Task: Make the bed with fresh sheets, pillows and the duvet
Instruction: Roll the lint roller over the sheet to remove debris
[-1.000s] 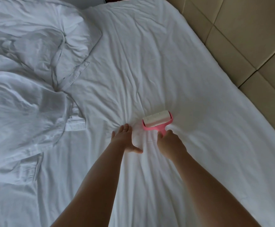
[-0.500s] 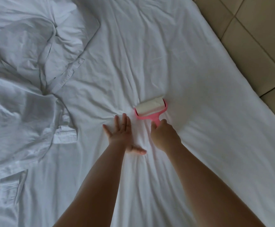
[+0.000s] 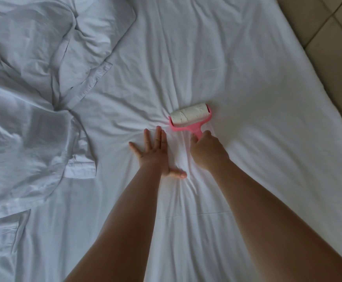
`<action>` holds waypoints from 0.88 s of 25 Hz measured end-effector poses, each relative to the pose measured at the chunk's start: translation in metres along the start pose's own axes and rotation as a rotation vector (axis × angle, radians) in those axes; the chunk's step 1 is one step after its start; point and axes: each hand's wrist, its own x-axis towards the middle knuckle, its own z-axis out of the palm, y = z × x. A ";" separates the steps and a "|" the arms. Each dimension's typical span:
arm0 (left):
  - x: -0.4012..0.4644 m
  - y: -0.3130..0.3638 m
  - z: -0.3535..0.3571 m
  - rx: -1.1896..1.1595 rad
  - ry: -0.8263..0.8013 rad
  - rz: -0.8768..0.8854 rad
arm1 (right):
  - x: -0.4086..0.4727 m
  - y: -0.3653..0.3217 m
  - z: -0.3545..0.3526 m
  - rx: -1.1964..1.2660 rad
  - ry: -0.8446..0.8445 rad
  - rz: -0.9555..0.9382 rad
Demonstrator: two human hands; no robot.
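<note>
the pink lint roller (image 3: pixel 189 121) is the landmark here: it lies on the white bottom sheet (image 3: pixel 237 58) about mid-bed, its paper-wrapped drum set crosswise — the long axis running left to right and tipped a little upward at the right end — with the short pink handle pointing back toward the person. the right hand (image 3: pixel 207 151) sits directly behind the roller, fingers curled round that handle, so it is the hand that steers the tool. the left hand (image 3: pixel 155 157) lies just to the left of and behind the roller, flat on the sheet with fingers straight and spread and the thumb stuck out toward the right hand, holding nothing; its fingertips are close beside the drum's left end but do not appear to touch it. creases fan out across the sheet from the spot between the two hands, which suggests the flat palm is pinning the cloth while the roller works. because the drum is crosswise, it can only roll away from the person or back toward them — so the next stroke looks likely to go forward, past the roller's far side, where the sheet is wrinkled. well to the left of the roller lies the crumpled white duvet (image 3: pixel 29 102), heaped and not yet spread. far to the right of the roller the sheet's edge drops to a tan tiled floor (image 3: pixel 333 31). no pillows are plainly visible.
</note>
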 end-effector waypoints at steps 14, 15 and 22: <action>-0.095 -0.019 0.040 -0.015 -0.049 0.187 | -0.139 0.042 0.011 0.018 0.031 0.172; -0.108 -0.025 0.048 0.002 -0.050 0.203 | -0.152 0.047 0.014 0.019 0.046 0.187; -0.189 -0.083 0.096 0.002 -0.066 0.214 | -0.250 0.017 0.042 0.040 0.112 0.193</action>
